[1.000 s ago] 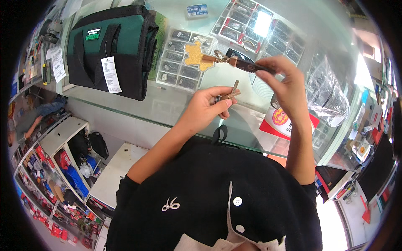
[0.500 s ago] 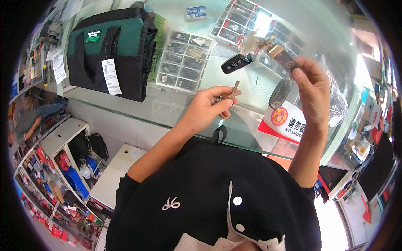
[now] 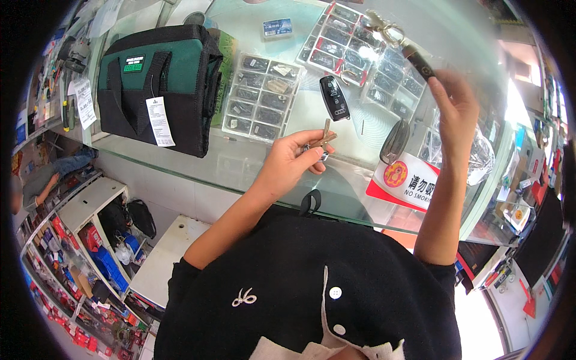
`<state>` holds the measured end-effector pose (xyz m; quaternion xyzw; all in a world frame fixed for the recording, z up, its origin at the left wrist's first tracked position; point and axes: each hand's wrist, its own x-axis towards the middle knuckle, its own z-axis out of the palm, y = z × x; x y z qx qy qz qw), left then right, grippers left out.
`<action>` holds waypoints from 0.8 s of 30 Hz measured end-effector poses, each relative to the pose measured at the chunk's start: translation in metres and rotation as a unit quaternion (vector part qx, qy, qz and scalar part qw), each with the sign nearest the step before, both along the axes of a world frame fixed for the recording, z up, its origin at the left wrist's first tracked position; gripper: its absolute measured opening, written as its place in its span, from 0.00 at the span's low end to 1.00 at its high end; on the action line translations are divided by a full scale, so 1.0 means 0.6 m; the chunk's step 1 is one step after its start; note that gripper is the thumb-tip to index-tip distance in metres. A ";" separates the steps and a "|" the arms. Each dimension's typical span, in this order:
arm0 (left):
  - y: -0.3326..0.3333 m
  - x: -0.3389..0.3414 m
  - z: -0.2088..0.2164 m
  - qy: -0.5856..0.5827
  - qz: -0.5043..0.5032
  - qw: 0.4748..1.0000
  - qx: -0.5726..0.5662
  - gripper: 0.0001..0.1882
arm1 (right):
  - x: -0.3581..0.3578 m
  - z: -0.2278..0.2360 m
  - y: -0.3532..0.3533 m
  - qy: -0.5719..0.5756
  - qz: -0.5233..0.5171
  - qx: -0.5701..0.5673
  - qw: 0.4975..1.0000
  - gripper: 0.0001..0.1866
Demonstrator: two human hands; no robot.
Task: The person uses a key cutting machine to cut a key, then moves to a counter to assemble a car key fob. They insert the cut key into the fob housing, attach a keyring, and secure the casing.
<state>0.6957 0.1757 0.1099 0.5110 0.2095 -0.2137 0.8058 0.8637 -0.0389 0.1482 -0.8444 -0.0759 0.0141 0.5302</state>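
My left hand (image 3: 295,159) is closed around several metal keys (image 3: 326,141), whose blades stick out past the thumb. My right hand (image 3: 456,102) pinches the end of a dark strap key holder (image 3: 417,61). At its other end hang a metal ring (image 3: 393,34) and a light metal clasp or key piece, partly blurred, above the far trays. Between my hands, a black car key fob (image 3: 334,98) with buttons lies on the glass counter. A grey, glossy oval object (image 3: 395,142) is on the counter just left of my right wrist.
Compartment trays of key fobs (image 3: 262,96) sit left of centre, with more trays (image 3: 339,42) further back. A green and black tool bag (image 3: 159,90) stands at the left. A small blue box (image 3: 277,28) lies at the back. A red-edged sign (image 3: 405,177) rests near the front edge (image 3: 354,222).
My right hand has lifted the strap holder and its ring further away, clear of the car key fob. The fob has turned on the counter. My left hand has shifted slightly left.
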 end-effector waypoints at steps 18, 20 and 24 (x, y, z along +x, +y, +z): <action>0.048 -0.009 0.007 -0.050 0.063 0.994 0.078 0.18 | -0.090 0.005 0.121 -0.187 0.294 -0.340 0.874 0.25; 0.050 -0.013 0.009 -0.052 0.058 0.994 0.072 0.18 | -0.081 -0.001 0.139 -0.175 0.305 -0.371 0.860 0.24; 0.058 -0.016 0.014 -0.065 0.081 0.993 0.059 0.18 | -0.075 -0.003 0.181 -0.179 0.305 -0.385 0.852 0.18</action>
